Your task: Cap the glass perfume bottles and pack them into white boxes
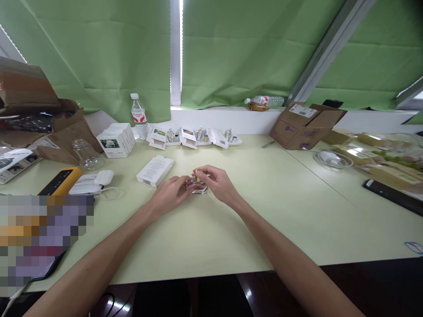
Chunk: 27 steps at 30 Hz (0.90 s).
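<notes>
A small, faceted clear glass bottle [199, 189] with a pinkish tint rests on the table in front of me. My left hand [170, 193] grips its left side, the fingers closed around the glass. At the bottle's top, my right hand [218, 180] pinches a gold cap [198, 175] between thumb and fingers. Whether the cap sits on the neck or just above it, I cannot tell. Left of the bottle, just beyond my left hand, lies a closed white box [155, 171] with printed text.
Opened white boxes [189, 137] with small glass bottles line the wall. Left stand white cartons [115, 140], a water bottle [139, 116], a yellow-and-black device [61, 179] and a torn carton [62, 136]. Right are a cardboard box [306, 125], a coiled cable [332, 159] and a black phone [393, 197].
</notes>
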Each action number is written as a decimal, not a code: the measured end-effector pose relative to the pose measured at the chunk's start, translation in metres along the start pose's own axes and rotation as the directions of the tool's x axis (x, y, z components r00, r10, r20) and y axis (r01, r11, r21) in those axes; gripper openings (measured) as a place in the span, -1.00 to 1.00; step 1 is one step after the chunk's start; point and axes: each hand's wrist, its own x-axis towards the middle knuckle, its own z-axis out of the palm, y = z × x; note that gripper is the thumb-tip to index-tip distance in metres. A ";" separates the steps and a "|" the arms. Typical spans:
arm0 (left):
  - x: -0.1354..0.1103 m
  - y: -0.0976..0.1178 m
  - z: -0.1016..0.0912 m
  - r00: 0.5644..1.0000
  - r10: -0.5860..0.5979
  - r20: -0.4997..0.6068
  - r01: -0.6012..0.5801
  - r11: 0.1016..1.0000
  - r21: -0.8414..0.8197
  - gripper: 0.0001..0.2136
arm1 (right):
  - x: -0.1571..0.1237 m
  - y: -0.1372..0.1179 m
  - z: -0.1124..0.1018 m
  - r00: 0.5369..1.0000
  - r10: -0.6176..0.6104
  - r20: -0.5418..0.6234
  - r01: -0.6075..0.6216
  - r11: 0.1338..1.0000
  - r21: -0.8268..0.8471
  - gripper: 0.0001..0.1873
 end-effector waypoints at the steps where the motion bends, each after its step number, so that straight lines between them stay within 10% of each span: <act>1: 0.000 0.000 0.000 1.000 0.000 0.001 0.000 1.000 0.002 -0.73 | 0.000 0.000 0.000 1.000 -0.003 -0.001 0.003 1.000 -0.006 -0.65; 27: 0.000 -0.003 0.002 1.000 0.004 0.008 -0.004 1.000 0.025 -0.72 | 0.001 0.000 -0.002 1.000 0.026 -0.007 -0.026 1.000 0.009 -0.67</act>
